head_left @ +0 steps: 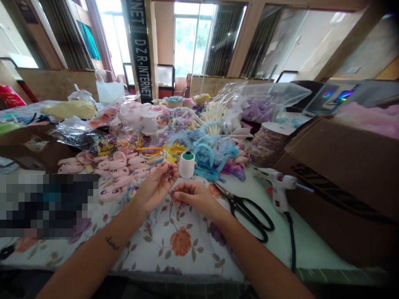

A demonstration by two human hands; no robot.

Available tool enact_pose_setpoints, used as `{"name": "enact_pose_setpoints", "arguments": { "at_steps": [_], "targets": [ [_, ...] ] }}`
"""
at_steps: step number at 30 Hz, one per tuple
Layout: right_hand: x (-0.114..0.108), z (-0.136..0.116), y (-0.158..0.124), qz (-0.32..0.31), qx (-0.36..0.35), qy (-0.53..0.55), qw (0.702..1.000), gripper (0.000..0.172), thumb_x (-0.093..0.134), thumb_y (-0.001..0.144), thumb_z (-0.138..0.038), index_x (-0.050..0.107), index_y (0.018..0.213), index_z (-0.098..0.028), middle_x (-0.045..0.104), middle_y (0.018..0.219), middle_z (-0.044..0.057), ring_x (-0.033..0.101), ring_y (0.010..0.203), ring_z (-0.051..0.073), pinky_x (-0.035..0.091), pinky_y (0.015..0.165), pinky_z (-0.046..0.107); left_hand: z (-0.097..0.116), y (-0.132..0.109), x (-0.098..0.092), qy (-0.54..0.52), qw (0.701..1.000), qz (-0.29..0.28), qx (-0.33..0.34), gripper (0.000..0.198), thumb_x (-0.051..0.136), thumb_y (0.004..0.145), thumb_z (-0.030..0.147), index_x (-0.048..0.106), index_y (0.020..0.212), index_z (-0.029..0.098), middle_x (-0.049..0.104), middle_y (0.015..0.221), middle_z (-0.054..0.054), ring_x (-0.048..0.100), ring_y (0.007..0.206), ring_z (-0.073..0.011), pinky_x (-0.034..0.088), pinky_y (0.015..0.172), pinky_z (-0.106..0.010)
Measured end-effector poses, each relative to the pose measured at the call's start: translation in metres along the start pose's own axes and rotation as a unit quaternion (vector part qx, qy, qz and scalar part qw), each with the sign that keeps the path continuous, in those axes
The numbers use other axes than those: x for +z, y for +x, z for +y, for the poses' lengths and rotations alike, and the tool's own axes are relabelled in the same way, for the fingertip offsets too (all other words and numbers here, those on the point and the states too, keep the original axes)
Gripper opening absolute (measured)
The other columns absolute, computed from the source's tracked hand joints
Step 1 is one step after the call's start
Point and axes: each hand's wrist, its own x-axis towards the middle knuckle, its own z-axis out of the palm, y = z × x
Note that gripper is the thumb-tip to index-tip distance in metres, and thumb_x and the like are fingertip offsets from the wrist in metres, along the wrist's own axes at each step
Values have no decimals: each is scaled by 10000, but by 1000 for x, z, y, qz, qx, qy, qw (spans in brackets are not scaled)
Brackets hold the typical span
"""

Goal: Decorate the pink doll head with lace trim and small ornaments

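My left hand (160, 182) is raised over the flowered tablecloth, its fingers closed around some small clear, shiny pieces (169, 173) too tiny to name. Just to its right, my right hand (195, 197) has thumb and fingertips pinched together; whatever may be between them is too fine to see. A white thread spool (186, 168) with a green top stands upright right behind both hands. Pink doll-like heads (120, 172) with painted eyes lie in a group to the left of my left hand. Black-handled scissors (249, 214) rest on the table to the right of my right hand.
A white glue gun (277, 187) with a black cord stands beside a large cardboard box (339, 178) on the right. Behind the hands are blue fluffy trim (208, 145), a big spool of multicoloured yarn (268, 145) and bagged supplies. Another open box (37, 145) sits at left.
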Motion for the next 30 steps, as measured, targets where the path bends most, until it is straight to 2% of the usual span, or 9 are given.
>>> {"name": "enact_pose_setpoints", "arguments": {
  "at_steps": [3,7,13,15,18,21,23,26,30],
  "targets": [
    [2,0,0,-8,4,9,1000,321,781,656,-377,680,863,-153,683,713,8,619,618,123,473,534,219,-1,0,0,-6,1000,6,6,230,416,918,51,608,797,86,652,798,-65,649,748,-96,566,726,-201],
    [5,0,-1,-4,-21,-7,1000,264,706,740,-409,676,774,-149,674,692,16,593,596,103,441,530,206,-2,-1,0,3,1000,10,0,229,417,913,45,606,791,87,646,795,-65,649,745,-98,563,713,-200],
    [0,3,3,111,-84,-31,990,260,685,747,-408,664,748,-149,652,643,16,548,528,106,419,494,225,-2,0,-2,44,999,-7,18,178,474,888,54,617,794,101,663,791,-51,642,741,-87,547,743,-195],
    [-2,4,3,168,-130,-91,973,217,682,752,-370,675,744,-154,623,601,2,524,507,109,418,492,234,-2,0,-4,76,997,-16,30,131,520,864,68,624,794,107,673,796,-45,642,744,-92,543,760,-208],
    [-6,2,2,227,-213,-213,926,131,645,793,-291,697,774,-172,631,634,9,553,556,131,447,548,251,-3,0,-6,134,990,-28,36,55,593,828,110,631,789,117,691,827,-44,651,796,-109,530,820,-232],
    [-9,-1,0,223,-293,-303,879,144,575,853,-235,713,848,-194,670,745,36,608,670,156,480,646,268,-5,0,-10,199,979,-35,24,48,623,821,160,628,793,122,698,862,-52,652,857,-126,518,861,-254],
    [-10,-3,0,202,-327,-323,865,163,559,866,-208,722,865,-199,670,796,48,618,718,159,486,673,269,-6,1,-13,233,972,-35,3,64,638,815,187,620,808,126,696,867,-51,651,840,-127,527,833,-262],
    [-12,-3,1,176,-336,-321,867,149,594,845,-186,743,837,-195,622,770,43,593,691,148,475,626,256,-8,2,-17,272,961,-42,-33,124,679,784,232,604,812,137,676,798,-28,637,733,-114,543,744,-265],
    [-14,0,3,187,-322,-323,870,110,651,805,-191,759,808,-211,567,719,19,547,643,135,445,570,246,-11,2,-18,330,942,-51,-43,236,722,737,323,585,783,137,638,726,-13,613,656,-108,530,671,-254]
  ]
}}
